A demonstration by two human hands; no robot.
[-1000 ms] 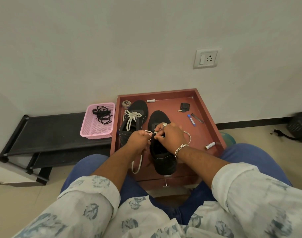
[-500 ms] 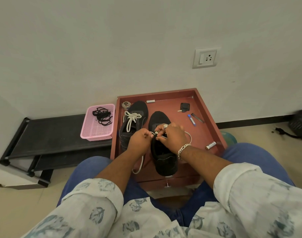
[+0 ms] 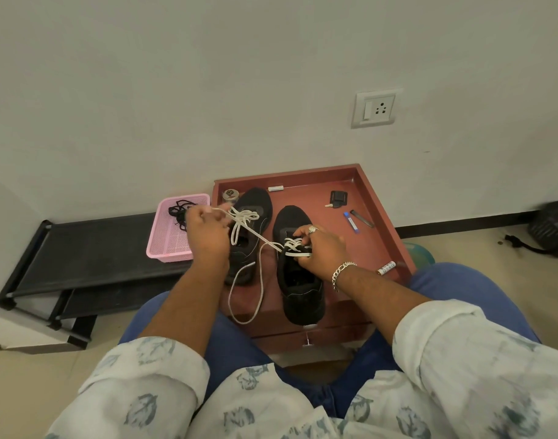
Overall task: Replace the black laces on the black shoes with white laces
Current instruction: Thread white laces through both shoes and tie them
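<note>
Left hand [image 3: 206,231]: now pulled out to the left, gripping the long white cotton lace [image 3: 255,237] tight.
Right hand [image 3: 322,248]: pinching lace at right black shoe [image 3: 298,267] on red surface [image 3: 375,245].
Meaning: lace just drawn through; more holes left.

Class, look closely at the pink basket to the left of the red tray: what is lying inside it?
Inside the pink basket lies a tangle of black laces near its far end. The left hand, gripping the white lace, covers the basket's right side, so anything there is hidden.
</note>
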